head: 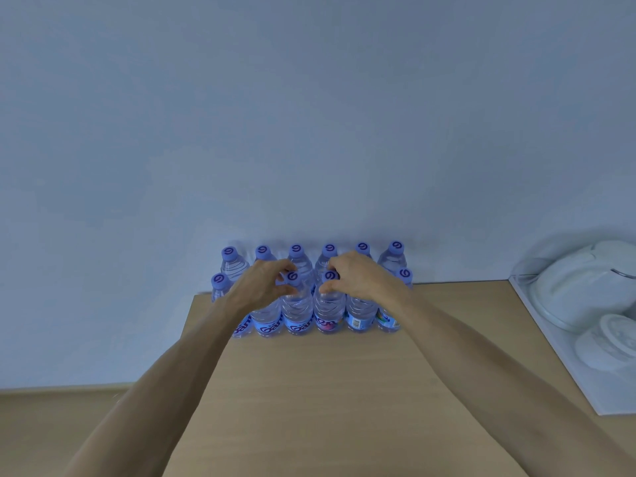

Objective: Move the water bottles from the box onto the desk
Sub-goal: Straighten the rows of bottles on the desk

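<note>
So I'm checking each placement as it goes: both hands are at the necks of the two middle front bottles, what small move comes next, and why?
Probably let go and draw both hands back. The left hand and right hand each pinch the neck of a front-row bottle, and both bottles already stand upright on the desk in line with their row, so nothing seems left to adjust.

Both my bare forearms reach forward and converge ahead of me. My left hand (265,280) has its fingers and thumb curled in a pinch. My right hand (354,275) mirrors it, thumb and fingertips curled together. The two hands stay slightly apart.
</note>
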`<state>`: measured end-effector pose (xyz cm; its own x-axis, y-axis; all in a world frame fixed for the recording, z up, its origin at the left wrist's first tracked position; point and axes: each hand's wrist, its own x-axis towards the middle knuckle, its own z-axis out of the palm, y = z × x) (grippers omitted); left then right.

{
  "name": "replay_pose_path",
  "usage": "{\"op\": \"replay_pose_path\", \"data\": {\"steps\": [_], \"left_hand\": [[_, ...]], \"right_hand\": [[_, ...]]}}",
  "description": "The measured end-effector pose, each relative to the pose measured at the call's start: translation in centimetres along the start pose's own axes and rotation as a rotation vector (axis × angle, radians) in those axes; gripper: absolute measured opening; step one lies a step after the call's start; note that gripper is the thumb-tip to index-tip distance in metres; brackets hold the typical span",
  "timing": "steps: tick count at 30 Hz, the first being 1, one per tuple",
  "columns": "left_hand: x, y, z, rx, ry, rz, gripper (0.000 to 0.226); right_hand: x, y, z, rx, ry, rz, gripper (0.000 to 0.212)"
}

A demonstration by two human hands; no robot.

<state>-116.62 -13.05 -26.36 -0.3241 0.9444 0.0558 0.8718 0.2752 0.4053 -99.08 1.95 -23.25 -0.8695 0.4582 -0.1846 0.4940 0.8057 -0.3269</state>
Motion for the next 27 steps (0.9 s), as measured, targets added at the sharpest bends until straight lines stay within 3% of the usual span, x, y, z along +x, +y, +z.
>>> {"op": "replay_pose_path", "data": {"steps": [2, 4, 8, 14, 19, 27], "left_hand": [[0.0, 0.0, 0.0, -0.005, 0.000, -0.007, 0.044], [0.0, 0.0, 0.1, -0.003, 0.005, -0.002, 0.044], [0.0, 0.1, 0.1, -0.002, 0.009, 0.000, 0.044], [0.0, 0.2, 0.0, -0.018, 0.006, -0.006, 0.042], [0.0, 0.2, 0.1, -0.016, 0.018, -0.001, 0.042], [-0.1, 0.3, 0.0, -0.023, 0.021, -0.006, 0.041]], "right_hand": [[0.0, -0.2, 0.1, 0.000, -0.013, -0.027, 0.038], [0.1, -0.1, -0.2, 0.002, -0.055, -0.058, 0.020], [-0.1, 0.2, -0.7, 0.002, -0.110, -0.110, 0.046], [0.3, 0.8, 0.3, 0.059, -0.011, -0.017, 0.039], [0.4, 0.8, 0.2, 0.070, -0.031, -0.090, 0.028], [0.4, 1.1, 0.0, 0.066, -0.057, -0.149, 0.038]]}}
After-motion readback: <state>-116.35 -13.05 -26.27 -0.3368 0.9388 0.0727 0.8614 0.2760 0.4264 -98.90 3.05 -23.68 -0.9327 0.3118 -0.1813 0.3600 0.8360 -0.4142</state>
